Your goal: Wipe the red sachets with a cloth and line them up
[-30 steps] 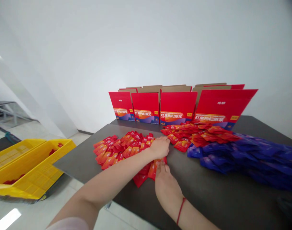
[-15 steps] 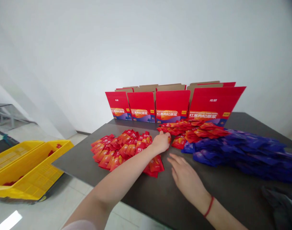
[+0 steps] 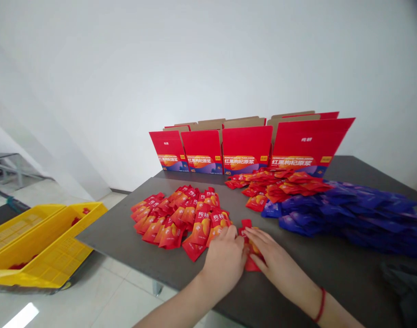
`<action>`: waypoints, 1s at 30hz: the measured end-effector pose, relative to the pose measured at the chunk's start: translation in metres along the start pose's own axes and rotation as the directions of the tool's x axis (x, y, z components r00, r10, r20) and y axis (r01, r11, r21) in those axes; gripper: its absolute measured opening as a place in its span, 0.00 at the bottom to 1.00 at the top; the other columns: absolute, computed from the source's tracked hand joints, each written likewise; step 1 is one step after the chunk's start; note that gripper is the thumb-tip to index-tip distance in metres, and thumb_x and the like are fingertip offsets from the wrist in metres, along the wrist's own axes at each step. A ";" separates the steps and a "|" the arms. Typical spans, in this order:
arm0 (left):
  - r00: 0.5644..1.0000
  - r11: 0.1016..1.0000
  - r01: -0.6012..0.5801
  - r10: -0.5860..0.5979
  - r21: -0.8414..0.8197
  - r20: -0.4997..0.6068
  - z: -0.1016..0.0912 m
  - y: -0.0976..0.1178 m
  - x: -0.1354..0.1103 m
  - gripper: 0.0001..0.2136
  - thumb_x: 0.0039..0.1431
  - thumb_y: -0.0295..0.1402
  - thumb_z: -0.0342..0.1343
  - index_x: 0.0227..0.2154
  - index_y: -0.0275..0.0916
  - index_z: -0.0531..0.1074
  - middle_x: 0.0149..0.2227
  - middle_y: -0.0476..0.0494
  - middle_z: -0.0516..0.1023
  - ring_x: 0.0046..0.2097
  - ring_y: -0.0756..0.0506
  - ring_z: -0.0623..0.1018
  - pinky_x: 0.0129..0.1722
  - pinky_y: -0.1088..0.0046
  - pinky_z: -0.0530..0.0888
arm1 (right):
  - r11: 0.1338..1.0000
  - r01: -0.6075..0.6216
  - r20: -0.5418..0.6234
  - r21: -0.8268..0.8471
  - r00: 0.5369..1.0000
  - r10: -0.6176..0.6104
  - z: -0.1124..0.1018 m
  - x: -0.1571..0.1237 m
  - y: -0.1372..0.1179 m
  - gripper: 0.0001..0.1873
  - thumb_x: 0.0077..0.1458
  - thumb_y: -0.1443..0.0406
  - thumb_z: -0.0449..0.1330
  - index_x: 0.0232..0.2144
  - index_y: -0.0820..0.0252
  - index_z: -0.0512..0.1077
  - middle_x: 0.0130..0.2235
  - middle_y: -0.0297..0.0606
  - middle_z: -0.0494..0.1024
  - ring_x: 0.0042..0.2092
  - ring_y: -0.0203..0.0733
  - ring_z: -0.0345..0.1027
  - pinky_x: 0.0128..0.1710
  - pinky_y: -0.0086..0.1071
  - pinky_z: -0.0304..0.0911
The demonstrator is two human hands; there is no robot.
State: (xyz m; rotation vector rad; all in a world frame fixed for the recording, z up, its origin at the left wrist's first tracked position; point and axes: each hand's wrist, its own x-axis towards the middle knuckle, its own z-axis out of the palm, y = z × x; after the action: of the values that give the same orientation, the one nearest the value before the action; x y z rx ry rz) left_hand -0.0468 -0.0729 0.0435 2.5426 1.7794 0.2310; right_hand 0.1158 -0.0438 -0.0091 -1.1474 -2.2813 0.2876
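Both my hands meet near the front of the dark table (image 3: pixel 133 237) over a few red sachets (image 3: pixel 246 225). My left hand (image 3: pixel 224 259) is curled, its fingers pressed on the sachets' left side. My right hand (image 3: pixel 275 263), with a red cord on the wrist, lies with fingers stretched onto the same sachets. A fanned row of red sachets (image 3: pixel 176 216) lies just left of my hands. A loose heap of red sachets (image 3: pixel 283 184) and a big pile of blue sachets (image 3: pixel 358 216) lie farther back and right.
Several open red cartons (image 3: pixel 245 150) stand in a row at the table's far edge against a white wall. Yellow plastic crates (image 3: pixel 40 241) sit on the floor to the left. A dark cloth (image 3: pixel 404 282) lies at the table's right front.
My left hand has pulled back from the far red heap toward me, bringing sachets along. My right hand has slid left to meet it over them.
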 end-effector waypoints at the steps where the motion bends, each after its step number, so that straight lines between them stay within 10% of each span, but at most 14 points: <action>1: 0.999 0.999 -0.046 0.047 0.021 -0.022 0.000 0.002 -0.002 0.08 0.62 0.29 0.46 0.38 0.37 0.71 0.41 0.41 0.71 0.42 0.41 0.72 0.41 0.64 0.73 | 0.999 -0.001 -0.015 -0.033 1.000 0.001 0.000 -0.001 0.003 0.25 0.53 0.70 0.51 0.55 0.60 0.65 0.58 0.45 0.68 0.60 0.44 0.59 0.59 0.46 0.58; 6: 0.949 0.950 -0.312 0.312 -0.005 -0.035 0.011 0.017 -0.009 0.09 0.61 0.33 0.51 0.42 0.37 0.68 0.45 0.43 0.71 0.47 0.43 0.71 0.47 0.65 0.71 | 0.982 0.005 -0.034 -0.190 0.999 -0.011 0.003 -0.008 0.018 0.22 0.55 0.73 0.48 0.50 0.62 0.70 0.51 0.48 0.74 0.52 0.45 0.66 0.51 0.44 0.65; 14: 0.914 0.915 -0.403 0.403 -0.002 -0.036 0.026 -0.004 0.004 0.20 0.65 0.36 0.46 0.57 0.37 0.59 0.60 0.41 0.63 0.63 0.43 0.59 0.64 0.60 0.51 | 0.944 0.054 0.002 -0.326 0.998 -0.057 -0.005 0.013 0.039 0.21 0.53 0.75 0.49 0.47 0.61 0.73 0.50 0.44 0.75 0.50 0.42 0.67 0.53 0.39 0.62; 23: 0.955 0.956 -0.290 0.292 0.051 -0.051 0.018 -0.048 0.022 0.13 0.63 0.33 0.47 0.49 0.37 0.65 0.56 0.39 0.66 0.61 0.42 0.61 0.63 0.58 0.54 | 0.865 -0.088 -0.077 -0.494 0.995 0.057 0.015 0.089 0.060 0.21 0.57 0.57 0.57 0.51 0.59 0.66 0.53 0.42 0.69 0.49 0.44 0.67 0.47 0.46 0.65; 30: 0.953 0.954 -0.285 0.293 0.093 -0.079 0.018 -0.080 0.036 0.11 0.63 0.33 0.49 0.46 0.39 0.65 0.54 0.40 0.67 0.57 0.43 0.66 0.60 0.58 0.58 | 0.897 -0.031 -0.024 -0.440 0.999 0.022 0.014 0.078 0.064 0.19 0.58 0.59 0.56 0.50 0.59 0.67 0.52 0.42 0.71 0.49 0.43 0.68 0.47 0.45 0.65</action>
State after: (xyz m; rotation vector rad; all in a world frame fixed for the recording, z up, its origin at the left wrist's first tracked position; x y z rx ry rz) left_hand -0.1064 -0.0103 0.0212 2.8911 1.4612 0.2928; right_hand 0.1135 0.0582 -0.0177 -1.3917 -2.3831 -0.2489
